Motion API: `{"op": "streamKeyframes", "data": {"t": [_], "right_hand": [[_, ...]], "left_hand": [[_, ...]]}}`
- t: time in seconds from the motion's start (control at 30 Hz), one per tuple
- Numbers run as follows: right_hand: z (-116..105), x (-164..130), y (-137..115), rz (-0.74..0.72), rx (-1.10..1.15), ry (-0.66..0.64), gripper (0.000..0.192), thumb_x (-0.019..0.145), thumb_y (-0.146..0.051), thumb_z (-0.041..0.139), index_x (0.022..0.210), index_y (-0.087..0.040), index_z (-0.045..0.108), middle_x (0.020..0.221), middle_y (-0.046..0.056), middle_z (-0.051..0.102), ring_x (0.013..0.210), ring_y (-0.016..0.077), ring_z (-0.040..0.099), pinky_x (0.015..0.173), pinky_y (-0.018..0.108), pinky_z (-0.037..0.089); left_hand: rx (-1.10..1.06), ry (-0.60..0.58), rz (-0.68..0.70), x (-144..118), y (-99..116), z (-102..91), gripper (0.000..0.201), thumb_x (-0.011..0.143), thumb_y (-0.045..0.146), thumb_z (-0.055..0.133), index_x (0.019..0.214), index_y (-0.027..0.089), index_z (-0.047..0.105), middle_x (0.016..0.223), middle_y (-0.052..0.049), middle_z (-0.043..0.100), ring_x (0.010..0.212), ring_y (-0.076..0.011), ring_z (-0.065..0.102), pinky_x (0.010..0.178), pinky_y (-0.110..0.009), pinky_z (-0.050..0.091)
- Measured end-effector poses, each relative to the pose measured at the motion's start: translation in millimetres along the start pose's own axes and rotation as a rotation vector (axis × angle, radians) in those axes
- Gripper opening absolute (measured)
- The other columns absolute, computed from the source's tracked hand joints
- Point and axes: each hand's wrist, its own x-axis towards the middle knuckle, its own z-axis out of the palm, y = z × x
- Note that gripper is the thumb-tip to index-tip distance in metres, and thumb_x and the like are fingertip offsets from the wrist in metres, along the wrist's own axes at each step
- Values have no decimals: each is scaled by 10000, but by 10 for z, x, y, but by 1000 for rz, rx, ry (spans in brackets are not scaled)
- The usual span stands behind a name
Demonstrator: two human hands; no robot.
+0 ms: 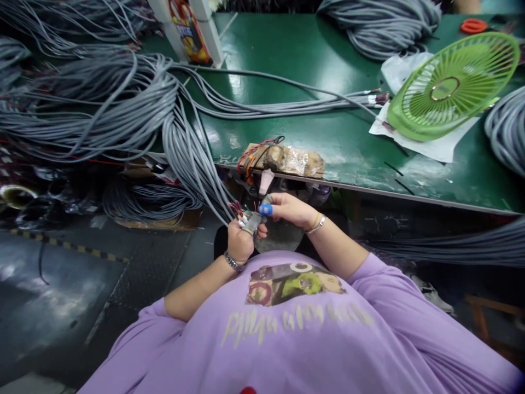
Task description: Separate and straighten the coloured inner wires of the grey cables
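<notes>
My left hand (pixel 241 239) is closed around the stripped end of a grey cable, with thin coloured wires (pixel 238 210) fanning out above the fingers. Grey tape covers its thumb. Close beside it, my right hand (pixel 287 210) pinches at the wire ends; blue tape and grey wrapping sit on its fingertips. What lies between those fingertips is too small to make out. From the left hand, a bundle of grey cables (pixel 191 148) runs up over the table edge. Just beyond the hands, a taped wooden block (pixel 297 161) with red and black wires rests on the edge.
A large heap of grey cables (pixel 102 109) covers the left of the green table (pixel 262 49). More cable ends (pixel 328 103) lie across it. A green fan (pixel 447 87) stands at the right, near coiled cable (pixel 381 24) and red-handled scissors (pixel 473 25). Other cables (pixel 451 243) hang below the edge.
</notes>
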Motion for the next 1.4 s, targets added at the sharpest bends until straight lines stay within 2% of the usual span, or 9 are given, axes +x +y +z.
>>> {"op": "streamKeyframes", "data": {"t": [0.13, 0.27, 0.47, 0.6, 0.7, 0.8, 0.87, 1.2, 1.4], "right_hand": [[57, -8, 27, -51, 35, -6, 307, 611, -357, 816, 677, -133, 616, 580, -40, 548, 528, 59, 443, 504, 190, 363], [19, 22, 124, 0, 197, 25, 266, 590, -297, 817, 705, -131, 644, 589, -23, 583, 532, 72, 493, 520, 202, 413], [-184, -29, 90, -3, 394, 287, 216, 647, -231, 776, 800, -163, 639, 704, -11, 644, 590, 84, 580, 553, 214, 506], [-121, -158, 56, 125, 314, 133, 305, 704, -372, 755, 890, -154, 650, 868, 64, 692, 702, 134, 641, 580, 250, 537], [39, -191, 71, 110, 199, 108, 346, 666, -420, 785, 814, -148, 630, 740, 17, 639, 613, 93, 574, 530, 205, 488], [167, -168, 90, 18, 88, 124, 329, 632, -383, 805, 731, -146, 600, 599, -40, 541, 529, 61, 474, 485, 179, 416], [210, -152, 99, -16, 68, 132, 305, 621, -347, 800, 713, -148, 589, 576, -49, 529, 521, 62, 457, 488, 186, 398], [273, -144, 167, -33, 152, 233, 149, 590, -209, 696, 686, -158, 595, 600, -41, 561, 528, 64, 467, 533, 206, 385], [369, -52, 248, -2, 357, 377, 71, 594, -172, 608, 609, -176, 538, 507, -57, 477, 469, 63, 409, 462, 188, 313]], "left_hand": [[-1, -18, -11, -2, 12, -1, 309, 722, 438, 708, 648, 151, 620, 519, 0, 624, 401, -95, 558, 402, -196, 447], [-29, -17, -56, 2, 35, 4, 293, 702, 423, 712, 644, 151, 623, 497, 1, 616, 381, -94, 543, 386, -194, 434], [-68, -2, -47, -17, 25, -51, 286, 718, 428, 702, 695, 148, 655, 508, 2, 622, 380, -88, 546, 373, -180, 411], [-60, 10, -39, -19, -2, -60, 295, 706, 436, 708, 689, 148, 648, 508, -1, 624, 382, -89, 546, 371, -178, 400], [-13, 0, -33, -23, -24, -51, 308, 702, 441, 710, 662, 146, 631, 512, -6, 626, 391, -93, 551, 395, -189, 427], [25, -24, -21, -30, -42, -55, 320, 715, 453, 703, 667, 147, 625, 518, -8, 629, 400, -100, 559, 410, -198, 439], [33, -31, -18, -31, -48, -62, 319, 721, 455, 700, 677, 148, 626, 520, -8, 630, 402, -101, 560, 408, -197, 434], [52, -25, -30, -20, -28, -52, 305, 722, 448, 693, 657, 158, 624, 520, -11, 632, 400, -106, 564, 410, -200, 432], [96, -117, -18, 6, -53, -26, 313, 743, 447, 684, 659, 150, 637, 529, -22, 639, 408, -106, 563, 402, -202, 426]]}}
